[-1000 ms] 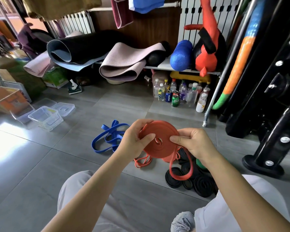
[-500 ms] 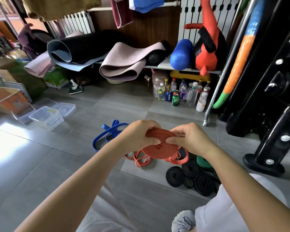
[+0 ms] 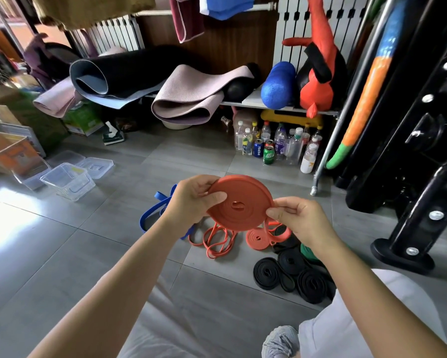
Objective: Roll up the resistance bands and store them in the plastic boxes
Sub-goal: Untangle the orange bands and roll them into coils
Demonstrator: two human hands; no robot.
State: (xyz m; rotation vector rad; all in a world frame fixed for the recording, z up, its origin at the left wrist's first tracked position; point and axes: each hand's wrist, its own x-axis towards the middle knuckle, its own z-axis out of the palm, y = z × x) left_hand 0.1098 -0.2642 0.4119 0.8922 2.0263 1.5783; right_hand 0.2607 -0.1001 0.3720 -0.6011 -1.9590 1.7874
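Above the floor [image 3: 88, 241], the orange coil [image 3: 239, 202] was nearly wound: the left hand [image 3: 191, 200] clamped its left side, thumb flat on the face, seemingly to stop the wraps springing loose, while the right hand [image 3: 299, 220] pinched its tail at the right edge, likely to draw the last turn tight. Beneath lay a loose orange band [image 3: 214, 241], a blue band [image 3: 152, 215] and black coils [image 3: 289, 275]; the boxes [image 3: 67, 180] sat well apart, leftward.

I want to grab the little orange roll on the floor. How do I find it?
Find the bottles by the wall, then come toward the person to the black rolls. Behind them lies the little orange roll. It is the only orange band on the floor wound tight; the loose orange band beside it lies in loops.
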